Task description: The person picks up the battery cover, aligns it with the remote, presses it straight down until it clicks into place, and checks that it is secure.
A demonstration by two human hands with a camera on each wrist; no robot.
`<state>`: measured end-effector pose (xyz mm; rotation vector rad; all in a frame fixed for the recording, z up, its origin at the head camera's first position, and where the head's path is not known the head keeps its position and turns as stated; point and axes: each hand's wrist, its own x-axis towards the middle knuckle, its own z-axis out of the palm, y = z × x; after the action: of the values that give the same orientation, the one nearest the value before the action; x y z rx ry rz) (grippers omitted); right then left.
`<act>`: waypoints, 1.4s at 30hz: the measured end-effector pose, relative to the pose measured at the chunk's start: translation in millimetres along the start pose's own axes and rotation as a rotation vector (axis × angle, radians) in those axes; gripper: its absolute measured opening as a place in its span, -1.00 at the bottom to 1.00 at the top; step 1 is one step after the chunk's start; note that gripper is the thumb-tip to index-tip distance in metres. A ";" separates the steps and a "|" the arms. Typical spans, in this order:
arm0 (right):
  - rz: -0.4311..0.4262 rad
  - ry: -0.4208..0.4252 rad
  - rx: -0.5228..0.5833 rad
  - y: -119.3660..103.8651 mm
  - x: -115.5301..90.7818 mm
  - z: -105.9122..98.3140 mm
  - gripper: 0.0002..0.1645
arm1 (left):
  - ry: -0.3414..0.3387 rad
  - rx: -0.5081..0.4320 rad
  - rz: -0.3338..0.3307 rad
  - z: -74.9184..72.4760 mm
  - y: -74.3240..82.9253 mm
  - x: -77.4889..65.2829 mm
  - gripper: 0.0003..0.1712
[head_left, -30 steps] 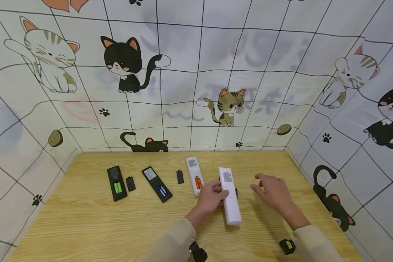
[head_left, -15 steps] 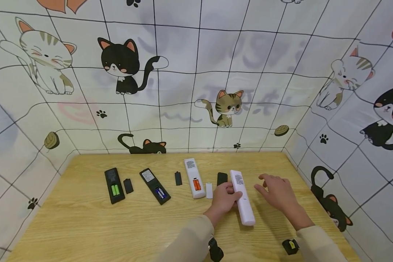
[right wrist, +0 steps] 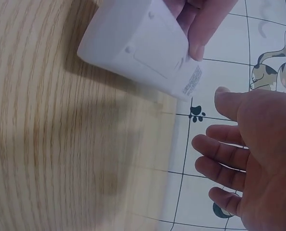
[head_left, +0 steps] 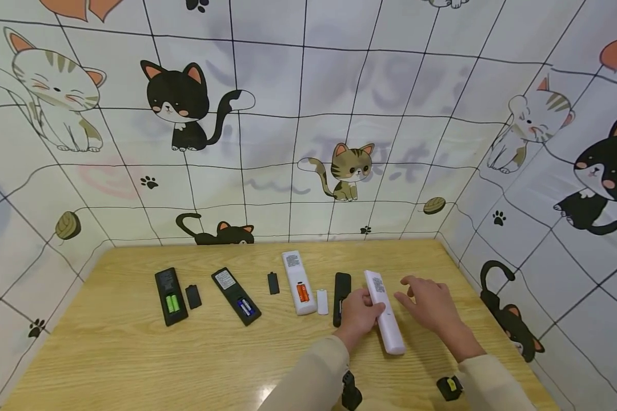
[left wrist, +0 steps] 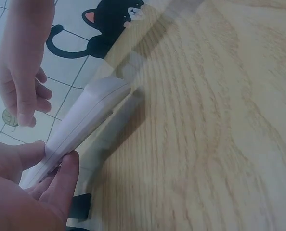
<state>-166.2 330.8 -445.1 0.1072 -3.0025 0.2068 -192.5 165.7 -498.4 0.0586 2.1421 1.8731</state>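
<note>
My left hand [head_left: 359, 315] grips a white remote control [head_left: 387, 315] by its left side, the thumb on top and fingers beneath. The remote's back faces up, with a printed label at the far end. In the right wrist view the outline of a battery cover [right wrist: 157, 55] shows in its back. The left wrist view has the remote [left wrist: 87, 118] tilted above the wood, its shadow under it. To its right hovers my right hand [head_left: 431, 302], fingers loosely bent and holding nothing. Just left of my left hand lies a black remote [head_left: 341, 294], partly hidden by that hand.
Along the wooden table [head_left: 185, 365] lie a white remote with an orange battery [head_left: 299, 282], a small white cover [head_left: 322, 302], a black remote with blue batteries [head_left: 236, 297], a black remote with green batteries [head_left: 171, 297], and two black covers, one a dark cover [head_left: 193, 297]. Cat-print cloth [head_left: 267, 137] walls the table.
My left hand has carried the white remote to the right, uncovering the small white cover and most of the black remote. My right hand hovers much as before. The head view has shifted slightly.
</note>
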 end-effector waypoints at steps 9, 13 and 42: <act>0.007 -0.001 -0.016 -3.0 1.3 4.3 -0.52 | 0.044 0.080 -0.006 3.3 -5.4 4.1 -0.67; 0.005 -0.006 -0.012 -3.7 0.9 6.1 -0.51 | 0.034 0.096 -0.016 2.6 -5.5 4.1 -0.64; -0.003 -0.042 0.014 -8.7 1.1 12.3 -0.54 | -0.058 0.261 0.015 -18.4 12.4 -9.4 -0.59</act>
<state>-168.1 320.4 -455.9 0.1186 -3.0425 0.2284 -190.0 147.8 -482.5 0.1827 2.3373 1.5678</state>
